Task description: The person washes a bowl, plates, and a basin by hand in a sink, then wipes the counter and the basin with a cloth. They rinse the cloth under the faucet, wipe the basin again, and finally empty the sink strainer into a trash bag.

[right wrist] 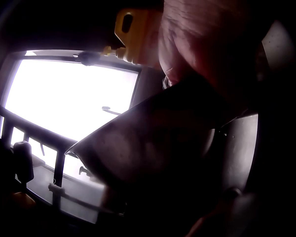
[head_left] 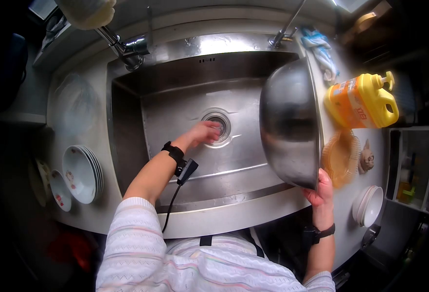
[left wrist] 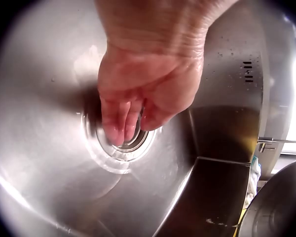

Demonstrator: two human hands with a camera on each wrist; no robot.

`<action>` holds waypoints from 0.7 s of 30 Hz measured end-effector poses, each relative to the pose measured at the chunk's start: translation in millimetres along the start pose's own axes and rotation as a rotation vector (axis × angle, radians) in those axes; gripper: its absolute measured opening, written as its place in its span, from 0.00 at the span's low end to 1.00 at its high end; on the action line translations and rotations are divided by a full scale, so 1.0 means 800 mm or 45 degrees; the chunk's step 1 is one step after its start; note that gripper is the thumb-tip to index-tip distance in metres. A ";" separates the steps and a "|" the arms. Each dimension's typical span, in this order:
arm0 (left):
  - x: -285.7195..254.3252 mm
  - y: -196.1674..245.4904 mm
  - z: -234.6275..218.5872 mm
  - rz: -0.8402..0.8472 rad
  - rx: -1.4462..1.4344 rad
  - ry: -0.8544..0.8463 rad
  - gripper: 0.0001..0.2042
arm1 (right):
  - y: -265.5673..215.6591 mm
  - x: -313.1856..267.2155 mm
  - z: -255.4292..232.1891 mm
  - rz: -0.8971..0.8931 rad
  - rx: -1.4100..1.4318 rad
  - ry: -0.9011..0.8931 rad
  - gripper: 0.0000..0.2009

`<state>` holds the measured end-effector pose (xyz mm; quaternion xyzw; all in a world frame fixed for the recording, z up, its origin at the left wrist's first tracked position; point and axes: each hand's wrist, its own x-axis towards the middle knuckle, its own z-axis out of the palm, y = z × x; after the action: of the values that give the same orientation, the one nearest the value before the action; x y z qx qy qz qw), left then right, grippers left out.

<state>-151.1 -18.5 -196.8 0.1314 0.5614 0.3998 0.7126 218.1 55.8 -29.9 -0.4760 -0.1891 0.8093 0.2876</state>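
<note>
My left hand (head_left: 205,132) reaches down over the drain (head_left: 223,137) in the middle of the steel sink (head_left: 175,107). In the left wrist view, the fingertips (left wrist: 114,136) overlap the ring of the drain (left wrist: 126,158), the thumb a little apart from them. Water wets the palm, and nothing shows held in it. At the sink's right side, my right hand (head_left: 321,189) grips the near rim of a large steel basin (head_left: 290,126). The basin is tipped up on its side, its outer wall toward the sink. The right wrist view shows the basin (right wrist: 138,143) dark against a bright window.
A yellow pump jug (head_left: 360,102) and an amber ribbed bowl (head_left: 341,155) stand on the right counter, with small white bowls (head_left: 370,207) nearer me. Stacked plates (head_left: 80,175) stand at left. The faucet (head_left: 132,53) is at the sink's back left, a cloth (head_left: 319,51) at back right.
</note>
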 end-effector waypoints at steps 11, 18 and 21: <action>-0.047 0.002 -0.011 -0.081 1.110 0.013 0.21 | 0.011 -0.001 0.005 -0.012 -0.161 0.066 0.06; -0.024 -0.019 -0.014 0.252 1.918 0.062 0.20 | 0.025 -0.005 0.039 0.041 -0.320 0.271 0.05; -0.039 0.001 0.008 0.114 1.991 0.034 0.22 | 0.023 -0.006 0.025 0.037 -0.309 0.079 0.05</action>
<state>-147.3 -39.0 -172.8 0.6129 0.6827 -0.0818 0.3894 196.8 37.6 -27.8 -0.5349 -0.2699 0.7693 0.2219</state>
